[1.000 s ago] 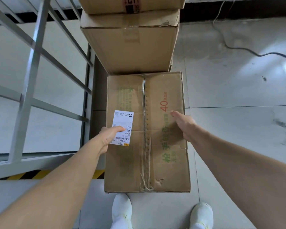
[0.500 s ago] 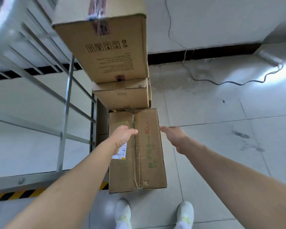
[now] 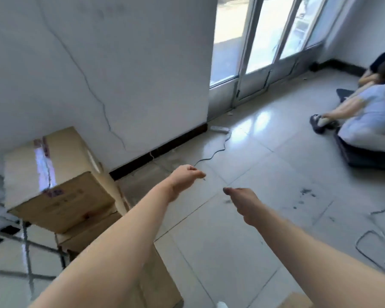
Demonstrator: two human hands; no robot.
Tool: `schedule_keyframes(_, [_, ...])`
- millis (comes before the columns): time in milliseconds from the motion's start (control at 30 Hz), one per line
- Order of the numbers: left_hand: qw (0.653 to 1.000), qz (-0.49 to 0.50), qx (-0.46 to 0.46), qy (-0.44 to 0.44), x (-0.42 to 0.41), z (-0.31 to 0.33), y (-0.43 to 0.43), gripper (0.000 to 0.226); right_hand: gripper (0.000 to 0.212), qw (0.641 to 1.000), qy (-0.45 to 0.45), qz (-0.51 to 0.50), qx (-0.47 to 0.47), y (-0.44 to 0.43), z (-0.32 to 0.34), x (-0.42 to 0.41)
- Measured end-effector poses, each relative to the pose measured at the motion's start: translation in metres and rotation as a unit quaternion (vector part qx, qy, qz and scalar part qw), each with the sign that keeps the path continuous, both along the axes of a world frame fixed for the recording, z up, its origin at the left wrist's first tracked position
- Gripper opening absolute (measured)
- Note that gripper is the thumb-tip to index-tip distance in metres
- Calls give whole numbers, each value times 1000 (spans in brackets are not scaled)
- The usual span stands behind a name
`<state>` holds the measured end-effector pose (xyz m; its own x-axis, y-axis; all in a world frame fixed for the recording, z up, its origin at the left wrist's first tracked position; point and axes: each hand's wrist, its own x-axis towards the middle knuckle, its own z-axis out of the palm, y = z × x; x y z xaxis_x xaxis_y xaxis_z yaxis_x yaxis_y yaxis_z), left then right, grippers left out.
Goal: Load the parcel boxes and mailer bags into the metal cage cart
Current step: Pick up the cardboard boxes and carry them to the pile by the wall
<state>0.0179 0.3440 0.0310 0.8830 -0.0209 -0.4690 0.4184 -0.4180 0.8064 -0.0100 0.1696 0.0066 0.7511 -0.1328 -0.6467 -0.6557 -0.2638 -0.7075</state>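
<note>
Both hands have come off the long box they were pressing a second ago, and the view has swung up and right, away from the stack toward the room. The left hand (image 3: 185, 177) now hangs in the air over the floor (image 3: 265, 218), its fingers loosely curled and holding nothing. The right hand (image 3: 242, 197) reaches out just beside it, apart from it, fingers relaxed and pointing ahead, also holding nothing. Neither hand touches any box.

At the left the boxes are stacked by the wall (image 3: 120, 63). The top box (image 3: 53, 174) has a shiny tape strip along its lid and sits on a second box (image 3: 91, 232). The long box (image 3: 160, 283) lies lowest, partly hidden by the left forearm. The grey bars of the cart (image 3: 26, 241) run just left of the stack, blurred; whether the boxes sit on its base cannot be told.

A dark cable (image 3: 218, 147) snakes over the floor along the wall's foot. Glass doors (image 3: 265, 41) stand beyond it. At the far right, people (image 3: 369, 112) sit low on the floor, well apart from the hands.
</note>
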Motion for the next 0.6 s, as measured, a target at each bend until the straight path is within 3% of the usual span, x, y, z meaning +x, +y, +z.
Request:
schedule_keyframes(100, [994,-112,-16,-6,11,27,-61,20,21,992,-16,-126,5,-54,27,-31])
schedule_keyframes(233, [965,-260,-26,-12,-5,47,-156,21,33,950,-59,-306,0,-117,47,-86])
schedule_keyframes(333, [926,-377,-21,-13,-43,54,-231,21,40,902,-71,-425,-24,-162,51,-141])
schedule_keyframes(500, [854,-521,-17,-14,-116,53,-337,20,15,812,-73,-577,-47,-225,48,-236])
schedule_keyframes(600, [817,-576,-4,-14,-163,46,-393,30,26,751,-58,-656,-46,-255,40,-294])
